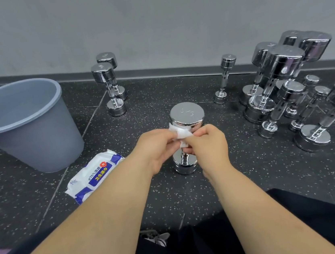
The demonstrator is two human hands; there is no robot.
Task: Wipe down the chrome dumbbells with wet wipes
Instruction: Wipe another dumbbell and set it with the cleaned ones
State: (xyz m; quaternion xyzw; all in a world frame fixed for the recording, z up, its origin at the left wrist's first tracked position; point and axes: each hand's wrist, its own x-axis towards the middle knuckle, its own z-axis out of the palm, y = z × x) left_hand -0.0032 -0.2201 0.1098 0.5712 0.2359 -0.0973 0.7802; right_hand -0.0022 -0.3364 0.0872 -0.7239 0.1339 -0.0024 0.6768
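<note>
A chrome dumbbell [186,115] stands upright on the dark speckled floor in front of me. Just below its top head, my left hand [156,148] and my right hand [208,143] both pinch a white wet wipe [181,134], which lies against the dumbbell. The hands hide most of the handle; the bottom head shows beneath them. A white and blue pack of wet wipes [94,176] lies on the floor to the left, partly behind my left forearm.
A grey plastic bin [23,125] stands at the left. Two upright dumbbells [107,85] are near the back wall, a small one [225,77] stands right of centre, and several more dumbbells [284,85] crowd the right side. My dark-clothed legs fill the bottom edge.
</note>
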